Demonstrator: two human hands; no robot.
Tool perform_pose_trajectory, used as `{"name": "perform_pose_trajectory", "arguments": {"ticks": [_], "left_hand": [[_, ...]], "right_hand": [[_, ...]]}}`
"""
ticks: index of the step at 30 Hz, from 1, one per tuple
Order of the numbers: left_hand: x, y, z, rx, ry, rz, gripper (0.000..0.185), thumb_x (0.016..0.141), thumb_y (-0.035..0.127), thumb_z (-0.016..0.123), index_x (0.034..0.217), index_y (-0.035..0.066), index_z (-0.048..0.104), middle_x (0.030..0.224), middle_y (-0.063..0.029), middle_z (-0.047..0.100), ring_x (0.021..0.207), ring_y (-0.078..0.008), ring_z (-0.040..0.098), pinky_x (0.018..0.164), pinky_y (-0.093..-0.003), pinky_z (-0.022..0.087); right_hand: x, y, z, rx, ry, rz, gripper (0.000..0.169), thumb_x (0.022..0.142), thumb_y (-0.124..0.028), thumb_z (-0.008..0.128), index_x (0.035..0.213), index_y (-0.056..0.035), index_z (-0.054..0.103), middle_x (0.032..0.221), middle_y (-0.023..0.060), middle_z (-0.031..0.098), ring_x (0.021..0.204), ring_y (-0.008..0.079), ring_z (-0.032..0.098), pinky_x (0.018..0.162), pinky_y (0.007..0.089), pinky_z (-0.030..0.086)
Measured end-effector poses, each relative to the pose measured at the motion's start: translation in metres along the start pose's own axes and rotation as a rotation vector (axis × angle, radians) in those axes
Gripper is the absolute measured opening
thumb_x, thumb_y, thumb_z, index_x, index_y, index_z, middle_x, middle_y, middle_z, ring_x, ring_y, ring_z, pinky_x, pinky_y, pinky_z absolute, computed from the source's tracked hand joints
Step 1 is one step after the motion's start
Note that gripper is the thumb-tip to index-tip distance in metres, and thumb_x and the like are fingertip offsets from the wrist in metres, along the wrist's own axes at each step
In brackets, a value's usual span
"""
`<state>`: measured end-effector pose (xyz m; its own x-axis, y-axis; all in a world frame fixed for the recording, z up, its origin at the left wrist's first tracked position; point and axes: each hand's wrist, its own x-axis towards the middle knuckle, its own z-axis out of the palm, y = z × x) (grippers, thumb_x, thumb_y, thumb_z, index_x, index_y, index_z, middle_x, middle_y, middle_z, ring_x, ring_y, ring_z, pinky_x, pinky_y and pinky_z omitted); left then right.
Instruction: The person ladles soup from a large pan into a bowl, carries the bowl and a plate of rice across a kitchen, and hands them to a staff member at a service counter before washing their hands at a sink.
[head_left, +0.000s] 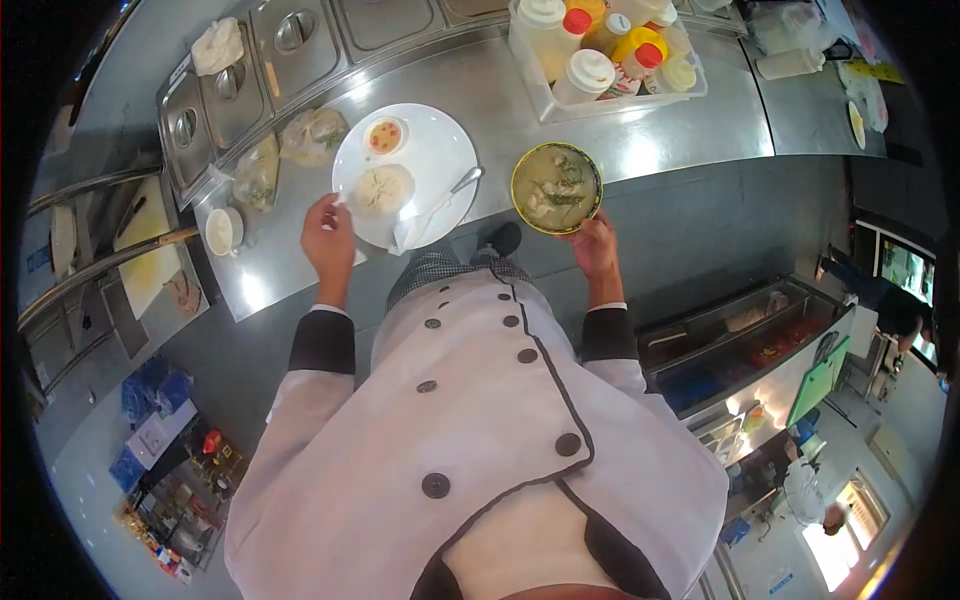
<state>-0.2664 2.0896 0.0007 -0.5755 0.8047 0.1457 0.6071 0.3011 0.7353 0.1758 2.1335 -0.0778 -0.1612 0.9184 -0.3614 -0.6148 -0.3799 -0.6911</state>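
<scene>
My right hand (594, 244) grips the lower edge of a yellow-rimmed bowl (577, 223) of cloudy soup with meat pieces and green herbs. The bowl is held over the counter's front edge, right of a large white plate (450, 135). On that plate are a mound of rice (381, 190), a small cup of sauce (385, 137) with red bits, and a spoon (466, 180) lying across a white paper napkin (411, 231). My left hand (330, 240) is at the plate's left rim, fingers curled. Something small and white shows at its fingertips; whether it is gripped is unclear.
A clear plastic bin (555, 112) of sauce bottles stands on the steel counter (480, 82). Two plastic food bags (256, 172) and a white cup (224, 231) sit at left. Lidded steel pans (296, 34) line the back. Another person (806, 491) is far off at lower right.
</scene>
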Motion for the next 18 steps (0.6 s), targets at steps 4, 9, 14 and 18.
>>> {"name": "perform_pose_trajectory", "arguments": {"ticks": [4, 9, 14, 18], "left_hand": [[-0.028, 0.038, 0.021, -0.153, -0.199, 0.056, 0.02, 0.091, 0.007, 0.068, 0.11, 0.004, 0.074, 0.093, -0.0096, 0.073, 0.081, -0.0169, 0.069, 0.074, -0.0307, 0.054], [-0.048, 0.084, 0.047, -0.382, -0.533, -0.084, 0.035, 0.096, 0.007, 0.065, 0.131, 0.004, 0.065, 0.112, -0.01, 0.07, 0.096, -0.0142, 0.068, 0.078, -0.028, 0.057], [-0.047, 0.096, 0.066, -0.575, -0.687, -0.219, 0.052, 0.1, 0.006, 0.059, 0.149, 0.0, 0.046, 0.131, -0.0165, 0.06, 0.109, -0.0213, 0.067, 0.09, -0.0344, 0.061], [-0.041, 0.106, 0.061, -0.706, -0.617, -0.338, 0.056, 0.098, 0.007, 0.061, 0.15, -0.003, 0.043, 0.131, -0.0168, 0.06, 0.108, -0.0209, 0.067, 0.088, -0.0325, 0.059]], "right_hand": [[-0.004, -0.003, 0.014, 0.007, -0.01, 0.034, 0.055, 0.083, -0.012, 0.06, 0.131, 0.0122, 0.051, 0.122, 0.0233, 0.065, 0.102, 0.0329, 0.071, 0.08, 0.0492, 0.065], [0.008, -0.018, 0.032, -0.092, -0.102, 0.136, 0.056, 0.082, -0.014, 0.06, 0.131, 0.0129, 0.051, 0.123, 0.0242, 0.065, 0.104, 0.0339, 0.071, 0.081, 0.0494, 0.065], [0.036, -0.029, 0.069, -0.143, -0.241, 0.204, 0.059, 0.083, -0.018, 0.064, 0.132, 0.0123, 0.05, 0.124, 0.0228, 0.065, 0.106, 0.0333, 0.07, 0.083, 0.0493, 0.064], [0.062, -0.027, 0.095, -0.161, -0.333, 0.275, 0.064, 0.084, -0.022, 0.069, 0.134, 0.0117, 0.049, 0.124, 0.0209, 0.065, 0.106, 0.0313, 0.071, 0.083, 0.0482, 0.065]]}}
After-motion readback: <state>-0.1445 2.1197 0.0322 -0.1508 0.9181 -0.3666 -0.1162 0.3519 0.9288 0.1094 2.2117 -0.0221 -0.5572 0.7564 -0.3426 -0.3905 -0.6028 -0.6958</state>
